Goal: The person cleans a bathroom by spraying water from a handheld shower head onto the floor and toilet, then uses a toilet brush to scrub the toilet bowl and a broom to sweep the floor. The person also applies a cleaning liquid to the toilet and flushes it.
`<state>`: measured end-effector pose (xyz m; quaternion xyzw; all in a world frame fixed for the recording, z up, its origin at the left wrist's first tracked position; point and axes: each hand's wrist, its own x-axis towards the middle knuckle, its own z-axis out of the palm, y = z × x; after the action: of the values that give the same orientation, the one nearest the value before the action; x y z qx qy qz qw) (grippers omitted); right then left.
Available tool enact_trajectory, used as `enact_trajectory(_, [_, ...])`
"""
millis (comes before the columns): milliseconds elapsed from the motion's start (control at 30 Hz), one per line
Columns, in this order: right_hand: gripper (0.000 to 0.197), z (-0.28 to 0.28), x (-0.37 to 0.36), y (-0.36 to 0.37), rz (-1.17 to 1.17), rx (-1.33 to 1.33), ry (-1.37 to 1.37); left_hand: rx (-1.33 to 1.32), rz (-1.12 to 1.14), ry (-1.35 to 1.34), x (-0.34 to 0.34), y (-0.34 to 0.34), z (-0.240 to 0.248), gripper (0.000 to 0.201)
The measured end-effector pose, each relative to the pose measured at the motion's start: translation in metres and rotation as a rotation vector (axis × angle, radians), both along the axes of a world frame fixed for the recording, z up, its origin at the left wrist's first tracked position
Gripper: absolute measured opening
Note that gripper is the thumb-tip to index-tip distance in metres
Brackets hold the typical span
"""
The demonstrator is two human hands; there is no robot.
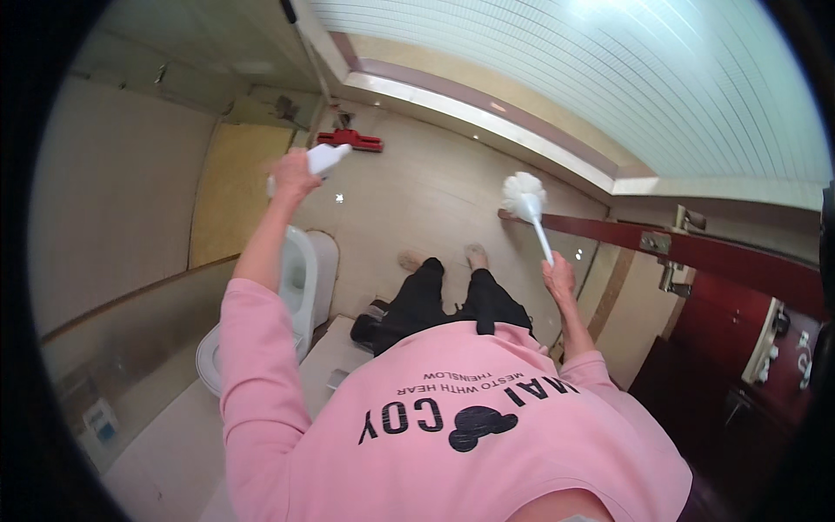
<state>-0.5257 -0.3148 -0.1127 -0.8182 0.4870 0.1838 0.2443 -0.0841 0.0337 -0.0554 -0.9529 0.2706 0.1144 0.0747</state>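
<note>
My left hand [294, 177] is closed around a white bottle [326, 159], tipped so that its narrow end points right. Most of the bottle's body is hidden behind my fingers. Below that hand stands the white toilet [300, 274], its bowl partly covered by my left forearm. Over on the right, my right hand [559, 273] grips the thin handle of a white toilet brush [524, 197]. The brush's round, fluffy head points up and away from me, in the air in front of the dark red door edge. Neither the bottle nor the brush touches the toilet.
A red-headed floor mop [350, 139] leans at the far left corner. The dark red door [600, 237] with a metal lock stands open at right. A raised sill [487, 117] and ribbed glass panel run along the far side. Pale tiled floor [409, 200] lies around my feet.
</note>
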Motion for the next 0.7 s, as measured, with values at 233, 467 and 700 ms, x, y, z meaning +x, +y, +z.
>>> enact_trajectory(233, [0.028, 0.002, -0.003, 0.000, 0.007, 0.065, -0.030, -0.368, -0.406, 0.116, -0.114, -0.234, -0.013, 0.037])
enact_trajectory(467, [0.023, 0.027, -0.014, -0.029, 0.117, -0.042, 0.065, -0.234, -0.100, 0.090, -0.059, -0.228, -0.010, 0.037])
enact_trajectory(700, [0.030, 0.013, -0.024, -0.085, 0.466, -0.159, 0.045, -0.189, 0.588, 0.113, 0.007, -0.055, 0.006, 0.053])
